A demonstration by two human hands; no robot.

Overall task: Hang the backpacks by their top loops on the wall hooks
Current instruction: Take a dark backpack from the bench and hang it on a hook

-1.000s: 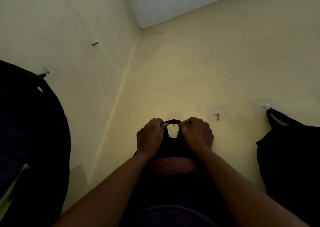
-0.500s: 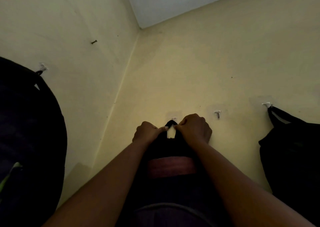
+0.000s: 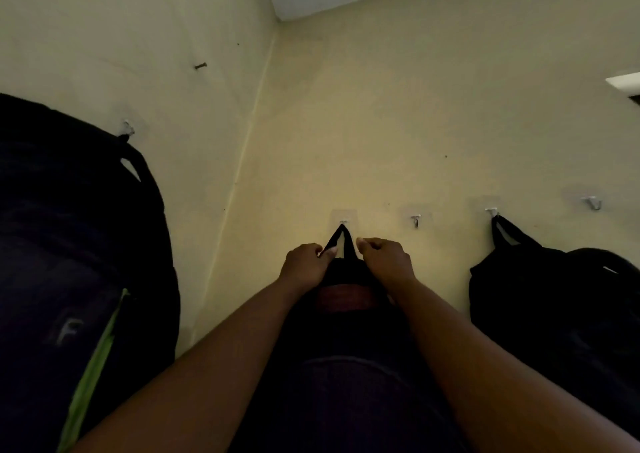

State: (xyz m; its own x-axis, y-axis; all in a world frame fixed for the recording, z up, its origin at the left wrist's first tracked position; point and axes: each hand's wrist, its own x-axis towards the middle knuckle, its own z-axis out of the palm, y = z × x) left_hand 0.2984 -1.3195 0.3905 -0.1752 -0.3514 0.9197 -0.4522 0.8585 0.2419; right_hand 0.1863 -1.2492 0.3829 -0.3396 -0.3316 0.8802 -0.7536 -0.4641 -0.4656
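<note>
The middle backpack [image 3: 346, 390] hangs at 6 o'clock in the view, its top loop [image 3: 336, 242] drawn taut over a wall hook [image 3: 343, 223] just above the hands. The left hand [image 3: 304, 262] pinches the loop's left strand between thumb and fingers [image 3: 328, 252]. The right hand [image 3: 386, 262] has its fingers curled just beside the right strand; whether it grips cannot be told. A second backpack [image 3: 69, 262] hangs at 9 o'clock and a third backpack [image 3: 554, 314] at 3 o'clock, with a bare hook [image 3: 416, 220] between the middle and the third.
</note>
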